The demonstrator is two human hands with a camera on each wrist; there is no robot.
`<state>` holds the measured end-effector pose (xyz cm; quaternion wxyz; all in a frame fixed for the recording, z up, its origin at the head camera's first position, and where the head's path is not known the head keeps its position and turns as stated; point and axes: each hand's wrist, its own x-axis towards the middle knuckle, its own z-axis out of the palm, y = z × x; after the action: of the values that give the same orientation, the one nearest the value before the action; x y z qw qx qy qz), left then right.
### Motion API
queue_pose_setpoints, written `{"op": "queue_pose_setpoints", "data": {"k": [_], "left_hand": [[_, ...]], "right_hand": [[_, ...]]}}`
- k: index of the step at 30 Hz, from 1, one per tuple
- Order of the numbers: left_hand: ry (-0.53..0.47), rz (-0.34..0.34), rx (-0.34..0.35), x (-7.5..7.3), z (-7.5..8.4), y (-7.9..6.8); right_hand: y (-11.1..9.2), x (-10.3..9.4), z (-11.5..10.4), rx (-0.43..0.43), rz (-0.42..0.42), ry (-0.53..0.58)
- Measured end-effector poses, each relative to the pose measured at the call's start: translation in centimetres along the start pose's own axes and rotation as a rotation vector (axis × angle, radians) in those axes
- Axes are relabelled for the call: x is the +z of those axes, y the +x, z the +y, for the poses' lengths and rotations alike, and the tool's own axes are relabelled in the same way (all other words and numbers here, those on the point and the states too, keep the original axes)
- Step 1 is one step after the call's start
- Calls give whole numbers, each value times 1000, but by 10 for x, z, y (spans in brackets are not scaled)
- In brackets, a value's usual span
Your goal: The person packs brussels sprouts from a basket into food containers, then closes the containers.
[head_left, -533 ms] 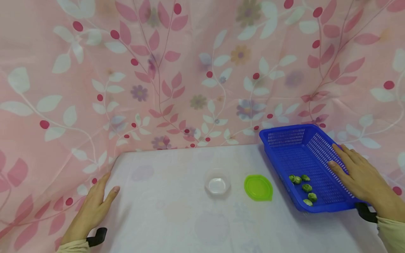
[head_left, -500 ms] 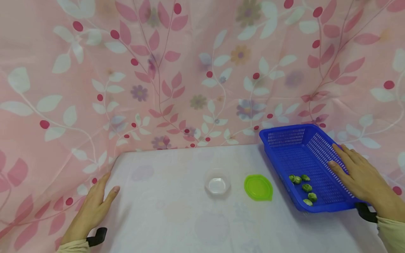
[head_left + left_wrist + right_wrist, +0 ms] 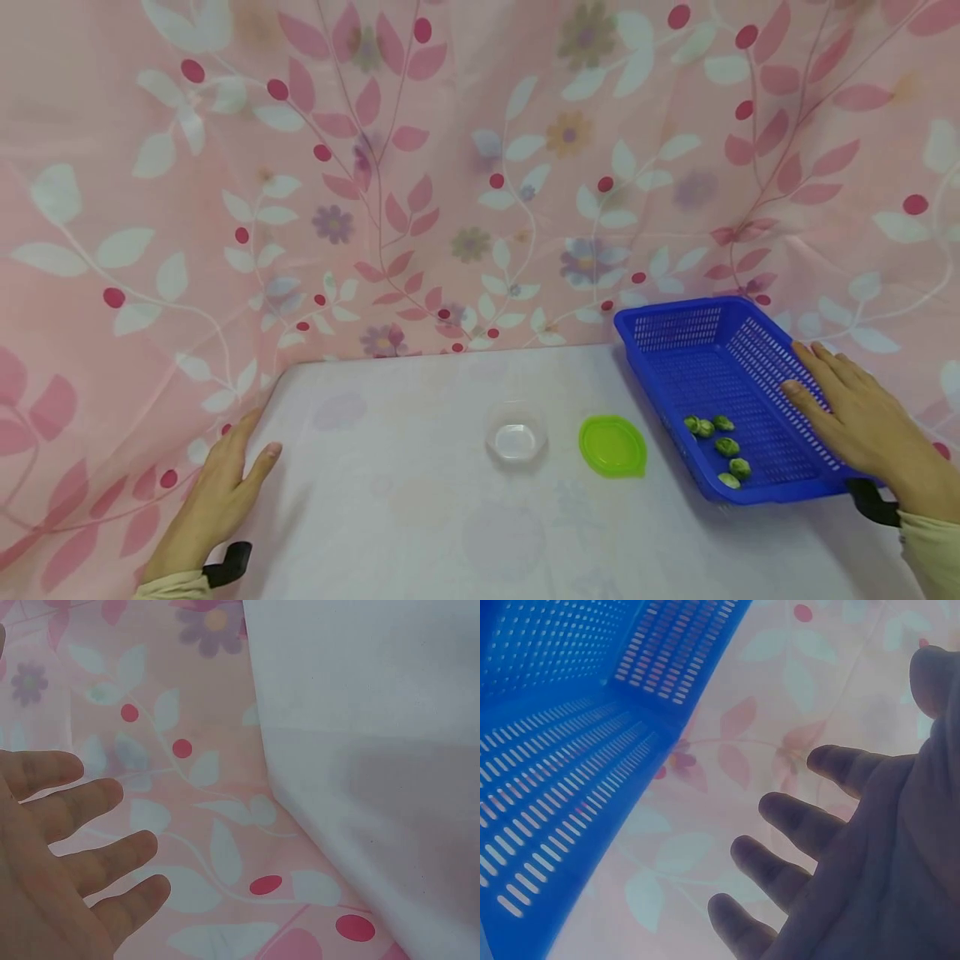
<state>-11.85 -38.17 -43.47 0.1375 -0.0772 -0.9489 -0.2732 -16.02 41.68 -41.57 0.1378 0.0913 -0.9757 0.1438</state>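
Note:
My left hand is held at the table's left edge with its fingers extended, holding nothing. In the left wrist view its fingers are spread before the pink cloth. My right hand hovers over the right side of a blue plastic basket, and the right wrist view shows its spread fingers apart from the basket wall. Several Brussels sprouts lie in the basket's near left part. Left of the basket are a green lid and a small clear container.
A white cloth covers the table. Behind it hangs a pink floral curtain, which also comes down along the left side. The basket stands at the table's right, near the curtain.
The head view has shifted very slightly. Both hands stay almost where they were, and the basket, lid and container have not moved.

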Motion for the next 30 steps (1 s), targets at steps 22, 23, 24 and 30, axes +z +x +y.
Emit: {"op": "queue_pose_setpoints", "data": {"k": [22, 23, 24, 30], "left_hand": [[-24, -85, -16, 33, 13, 5], [-31, -89, -12, 35, 14, 6], [-42, -96, -10, 37, 15, 7], [-51, -96, 22, 51, 20, 12]], "right_hand": [[20, -13, -8, -127, 23, 123], [22, -13, -8, -139, 29, 130], [24, -13, -8, -148, 28, 134], [37, -14, -5, -119, -27, 146]]}}
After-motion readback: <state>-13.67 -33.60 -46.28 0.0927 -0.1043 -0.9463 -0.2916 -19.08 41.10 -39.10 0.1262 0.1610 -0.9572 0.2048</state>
